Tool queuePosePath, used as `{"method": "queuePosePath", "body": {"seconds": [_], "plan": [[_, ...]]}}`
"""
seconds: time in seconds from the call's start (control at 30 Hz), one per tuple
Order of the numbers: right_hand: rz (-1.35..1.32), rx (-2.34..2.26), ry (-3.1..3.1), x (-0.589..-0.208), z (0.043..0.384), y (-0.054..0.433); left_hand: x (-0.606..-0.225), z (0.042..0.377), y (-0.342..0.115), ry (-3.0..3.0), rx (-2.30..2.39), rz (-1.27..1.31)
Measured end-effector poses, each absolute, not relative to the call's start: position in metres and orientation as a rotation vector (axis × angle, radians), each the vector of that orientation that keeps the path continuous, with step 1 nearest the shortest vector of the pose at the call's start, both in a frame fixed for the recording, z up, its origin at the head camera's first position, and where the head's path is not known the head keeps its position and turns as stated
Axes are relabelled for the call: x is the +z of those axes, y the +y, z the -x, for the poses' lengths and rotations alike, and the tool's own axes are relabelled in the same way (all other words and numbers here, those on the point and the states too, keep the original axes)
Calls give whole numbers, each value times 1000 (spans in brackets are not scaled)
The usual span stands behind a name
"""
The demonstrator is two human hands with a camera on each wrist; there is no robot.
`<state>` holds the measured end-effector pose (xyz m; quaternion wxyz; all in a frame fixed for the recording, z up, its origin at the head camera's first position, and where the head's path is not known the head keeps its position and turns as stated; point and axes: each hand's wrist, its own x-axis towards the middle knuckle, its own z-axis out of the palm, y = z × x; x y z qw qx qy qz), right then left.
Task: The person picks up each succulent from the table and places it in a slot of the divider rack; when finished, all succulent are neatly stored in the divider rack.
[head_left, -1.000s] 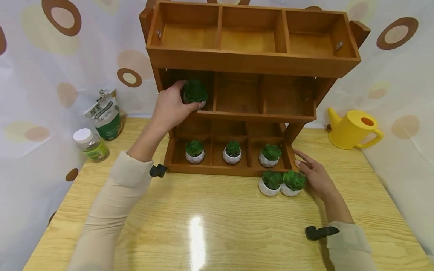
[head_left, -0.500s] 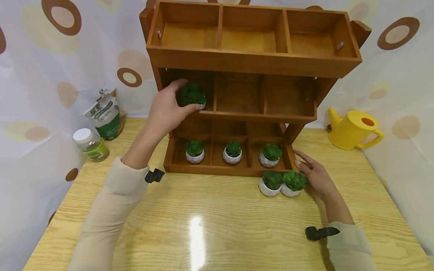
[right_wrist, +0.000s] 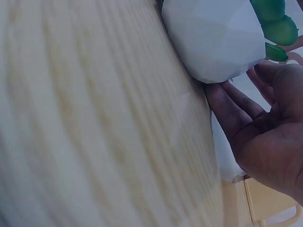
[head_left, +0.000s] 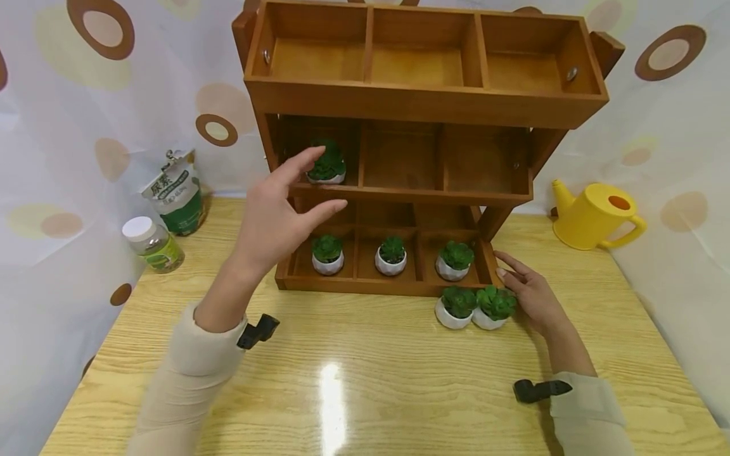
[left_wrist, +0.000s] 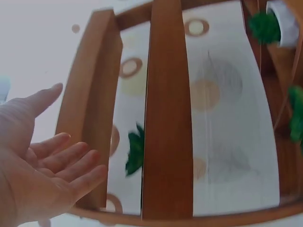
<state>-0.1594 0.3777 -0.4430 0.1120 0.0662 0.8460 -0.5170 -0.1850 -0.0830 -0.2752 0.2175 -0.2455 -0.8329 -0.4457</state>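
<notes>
A potted succulent (head_left: 327,166) with dark green leaves sits in the left compartment of the middle tier of a brown wooden rack (head_left: 428,104). My left hand (head_left: 272,218) is in front of it, thumb and fingers spread, holding nothing. In the left wrist view, that palm (left_wrist: 42,182) is bare beside the shelf boards. My right hand (head_left: 533,296) rests with its fingertips at the right end of the bottom tier. Close by it on the table stand two succulents in white faceted pots, a darker one (head_left: 456,308) and a brighter one (head_left: 493,308).
Three more potted succulents stand in the bottom tier: left (head_left: 327,254), middle (head_left: 391,256) and right (head_left: 454,261). A yellow watering can (head_left: 593,216) is at the right. A white-capped jar (head_left: 154,244) and a clipped pouch (head_left: 178,193) stand at the left.
My left hand has let go of the succulent in the middle tier's left compartment and drawn back toward me, its thumb and fingers spreading. The right hand has stayed in place.
</notes>
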Motion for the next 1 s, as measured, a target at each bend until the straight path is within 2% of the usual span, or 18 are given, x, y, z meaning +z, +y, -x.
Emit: {"method": "queuePosePath", "body": {"seconds": [0.23, 0.7, 1.0], "plan": [[-187, -1541, 2489, -442, 159, 378, -294, 167, -60, -2393, -1408, 801], [-150, -1575, 2488, -445, 160, 380, -377, 148, 1, -2806, -1696, 932], [-165, -1583, 2480, -447, 157, 379, -412, 146, 41, -3121, -1264, 1197]]}}
